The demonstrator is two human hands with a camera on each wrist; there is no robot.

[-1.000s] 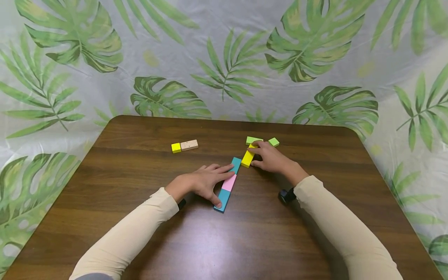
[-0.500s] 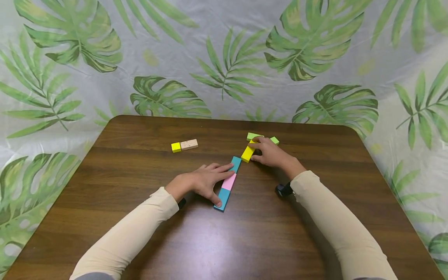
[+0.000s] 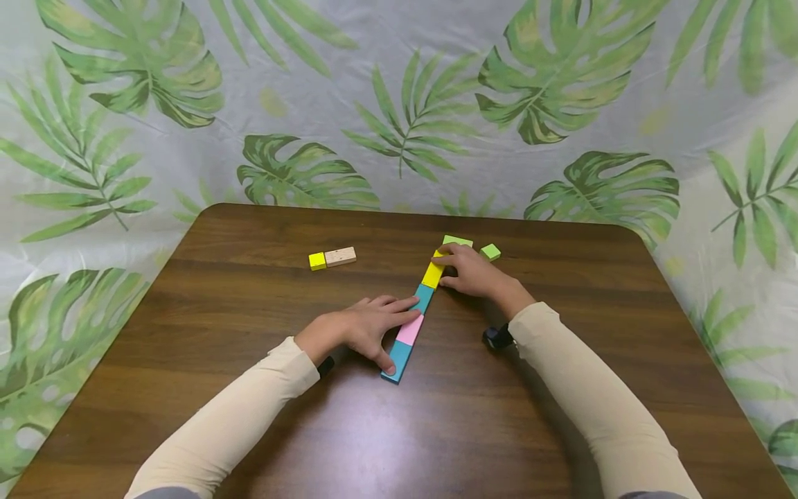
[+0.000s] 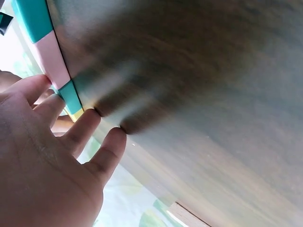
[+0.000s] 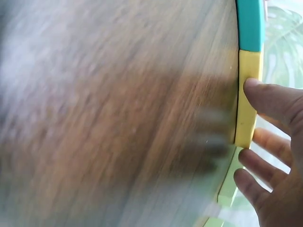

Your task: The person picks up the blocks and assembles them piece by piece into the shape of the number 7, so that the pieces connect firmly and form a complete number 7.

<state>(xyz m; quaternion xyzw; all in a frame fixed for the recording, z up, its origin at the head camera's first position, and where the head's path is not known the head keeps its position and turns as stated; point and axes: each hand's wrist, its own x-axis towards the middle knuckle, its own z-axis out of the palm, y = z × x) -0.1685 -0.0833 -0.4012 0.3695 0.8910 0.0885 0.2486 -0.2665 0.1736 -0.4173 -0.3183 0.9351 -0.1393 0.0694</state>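
Note:
A slanted row of flat blocks lies on the table: a lower teal block [image 3: 400, 353], a pink block [image 3: 409, 331], an upper teal block [image 3: 425, 296] and a yellow block [image 3: 431, 276] at the far end. My left hand [image 3: 364, 329] rests along the row, thumb on the lower teal block and fingertips at the pink and upper teal ones. My right hand [image 3: 476, 274] pinches the yellow block between thumb and fingers. In the right wrist view the yellow block [image 5: 247, 123] meets the teal block [image 5: 250, 26] end to end.
Just beyond the yellow block lies a light green block [image 3: 458, 240], partly behind the right fingers. A small green block [image 3: 490, 252] sits right of it. At the left, a yellow cube [image 3: 316, 261] touches a bare wooden block [image 3: 340, 256]. A leaf-patterned cloth [image 3: 411, 104] hangs behind the table [image 3: 262, 305].
My right hand has moved the yellow block away and then leftward, from beside the row's far end into line with it. The left hand has stayed on the row.

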